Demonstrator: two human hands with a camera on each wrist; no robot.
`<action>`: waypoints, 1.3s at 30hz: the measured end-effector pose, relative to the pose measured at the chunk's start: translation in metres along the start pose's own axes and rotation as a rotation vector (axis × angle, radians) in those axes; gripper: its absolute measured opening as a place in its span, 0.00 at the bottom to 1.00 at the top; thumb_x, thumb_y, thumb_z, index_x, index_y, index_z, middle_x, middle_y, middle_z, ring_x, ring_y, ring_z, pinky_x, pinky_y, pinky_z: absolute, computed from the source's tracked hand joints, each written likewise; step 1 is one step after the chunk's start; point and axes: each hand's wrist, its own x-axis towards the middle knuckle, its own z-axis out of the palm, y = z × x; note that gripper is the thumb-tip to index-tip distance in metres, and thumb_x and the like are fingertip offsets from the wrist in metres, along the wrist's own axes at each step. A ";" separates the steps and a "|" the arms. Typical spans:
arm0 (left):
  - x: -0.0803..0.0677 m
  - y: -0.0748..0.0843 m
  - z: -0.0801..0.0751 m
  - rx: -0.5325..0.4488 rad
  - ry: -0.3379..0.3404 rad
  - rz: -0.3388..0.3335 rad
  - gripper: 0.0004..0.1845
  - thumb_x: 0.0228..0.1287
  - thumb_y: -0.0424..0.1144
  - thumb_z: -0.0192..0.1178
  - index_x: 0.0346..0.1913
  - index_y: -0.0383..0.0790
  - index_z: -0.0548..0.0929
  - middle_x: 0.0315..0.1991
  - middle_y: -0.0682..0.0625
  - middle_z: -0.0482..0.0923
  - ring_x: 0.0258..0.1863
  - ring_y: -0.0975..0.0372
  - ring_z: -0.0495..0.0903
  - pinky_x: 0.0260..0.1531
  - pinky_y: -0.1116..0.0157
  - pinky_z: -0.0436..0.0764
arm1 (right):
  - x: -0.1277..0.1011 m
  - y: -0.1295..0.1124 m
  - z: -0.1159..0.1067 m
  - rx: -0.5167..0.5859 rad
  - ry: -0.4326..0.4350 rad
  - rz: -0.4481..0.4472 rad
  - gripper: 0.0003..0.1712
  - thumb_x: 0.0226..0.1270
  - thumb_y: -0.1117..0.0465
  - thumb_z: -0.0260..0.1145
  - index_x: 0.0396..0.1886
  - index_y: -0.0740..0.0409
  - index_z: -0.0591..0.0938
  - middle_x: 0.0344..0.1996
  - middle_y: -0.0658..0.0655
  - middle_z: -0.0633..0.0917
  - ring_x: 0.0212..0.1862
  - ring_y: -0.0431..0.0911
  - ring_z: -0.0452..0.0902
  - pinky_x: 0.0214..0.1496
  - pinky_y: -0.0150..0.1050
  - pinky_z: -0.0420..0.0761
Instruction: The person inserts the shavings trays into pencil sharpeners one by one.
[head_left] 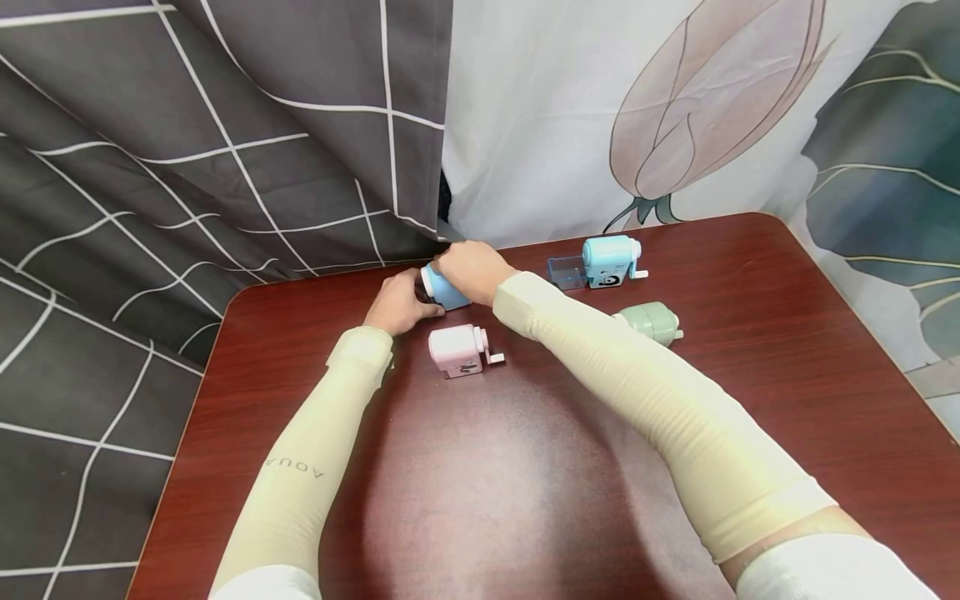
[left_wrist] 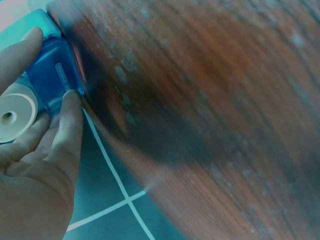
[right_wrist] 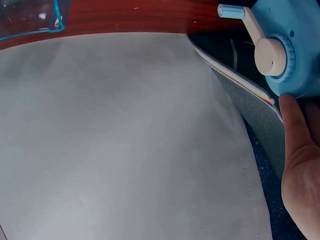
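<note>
Blue sharpener (head_left: 450, 292) is in both hands near the back edge of the table (head_left: 480, 483), left of the middle; can't tell if its base touches the wood. Left hand (head_left: 401, 302) has thumb and fingers bent around it, gap closed down to the sharpener's width; left wrist view shows fingers against the dark blue tray (left_wrist: 56, 75). Right hand (head_left: 476, 268) bends over the other side, a fingertip at the body by the crank (right_wrist: 254, 27); rest of that hold is hidden.

Main risk: a drop off the back. Edge is very near, curtain (head_left: 300, 183) hangs right there, so a loose left hold or a hard push could tip it over. Tray could slide out if the fingers drag on it instead of the body. Crank sticks out and could catch the curtain if the sharpener turns.

Pink sharpener (head_left: 453, 348) stands just in front; bringing the hands back low could knock it. Right sleeve (head_left: 637, 383) crosses close to the green sharpener (head_left: 651, 322), so an elbow swing may shove it. Light-blue sharpener (head_left: 606, 260), its clear tray (head_left: 566, 272) beside it, sits farther off, less exposed.
</note>
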 end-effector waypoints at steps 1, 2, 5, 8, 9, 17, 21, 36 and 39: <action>0.000 0.000 0.000 -0.004 -0.001 -0.002 0.32 0.53 0.41 0.77 0.58 0.30 0.76 0.49 0.39 0.80 0.48 0.49 0.78 0.54 0.53 0.76 | 0.000 0.000 0.000 0.001 -0.002 0.001 0.10 0.72 0.69 0.61 0.44 0.56 0.87 0.41 0.60 0.88 0.45 0.57 0.85 0.48 0.52 0.84; 0.000 0.001 0.000 -0.008 -0.001 -0.005 0.33 0.53 0.41 0.77 0.58 0.30 0.76 0.49 0.39 0.80 0.48 0.49 0.78 0.54 0.53 0.76 | 0.000 0.000 0.000 0.003 -0.002 0.001 0.10 0.72 0.69 0.61 0.44 0.57 0.87 0.41 0.60 0.88 0.45 0.57 0.85 0.48 0.52 0.84; 0.000 0.001 0.001 -0.017 0.000 -0.009 0.33 0.53 0.41 0.77 0.58 0.30 0.75 0.48 0.39 0.80 0.47 0.50 0.78 0.53 0.53 0.77 | 0.000 0.000 0.001 0.001 -0.008 0.005 0.10 0.72 0.69 0.61 0.44 0.57 0.87 0.41 0.60 0.88 0.45 0.57 0.84 0.48 0.52 0.84; 0.000 0.001 0.001 -0.023 0.003 -0.009 0.33 0.53 0.41 0.77 0.58 0.30 0.75 0.48 0.39 0.80 0.46 0.50 0.78 0.52 0.53 0.77 | 0.001 0.001 0.002 -0.001 -0.011 0.010 0.10 0.72 0.68 0.61 0.44 0.56 0.87 0.41 0.60 0.88 0.45 0.57 0.84 0.48 0.52 0.84; 0.001 0.001 0.001 -0.023 0.005 -0.008 0.33 0.53 0.41 0.77 0.58 0.30 0.75 0.48 0.39 0.80 0.46 0.50 0.78 0.52 0.53 0.77 | 0.001 0.001 0.002 -0.001 -0.011 0.012 0.09 0.72 0.68 0.62 0.44 0.56 0.87 0.41 0.59 0.88 0.45 0.57 0.84 0.48 0.52 0.84; 0.002 0.000 0.002 -0.020 0.016 -0.010 0.39 0.52 0.42 0.77 0.64 0.31 0.71 0.53 0.38 0.79 0.51 0.48 0.78 0.57 0.52 0.75 | 0.002 0.001 0.005 0.006 0.009 0.008 0.08 0.70 0.67 0.63 0.43 0.56 0.87 0.39 0.59 0.88 0.44 0.56 0.85 0.48 0.52 0.84; 0.002 0.001 0.003 -0.022 0.017 -0.012 0.39 0.52 0.42 0.77 0.64 0.31 0.71 0.54 0.38 0.79 0.52 0.48 0.78 0.58 0.52 0.75 | 0.002 0.002 0.006 0.009 0.011 0.012 0.08 0.70 0.67 0.63 0.42 0.55 0.87 0.39 0.59 0.88 0.43 0.56 0.84 0.47 0.52 0.84; 0.004 0.003 0.002 -0.013 0.014 -0.003 0.40 0.52 0.42 0.78 0.65 0.31 0.71 0.55 0.38 0.78 0.55 0.47 0.77 0.60 0.53 0.73 | 0.004 0.002 0.006 0.009 0.004 0.011 0.07 0.70 0.65 0.65 0.42 0.56 0.87 0.40 0.59 0.88 0.44 0.56 0.84 0.48 0.52 0.83; 0.005 0.003 0.002 -0.009 0.010 -0.010 0.40 0.52 0.42 0.78 0.65 0.32 0.71 0.56 0.39 0.78 0.55 0.47 0.77 0.61 0.53 0.73 | 0.003 0.001 0.005 0.006 -0.002 0.014 0.06 0.69 0.65 0.66 0.42 0.56 0.87 0.40 0.60 0.88 0.44 0.57 0.84 0.48 0.53 0.83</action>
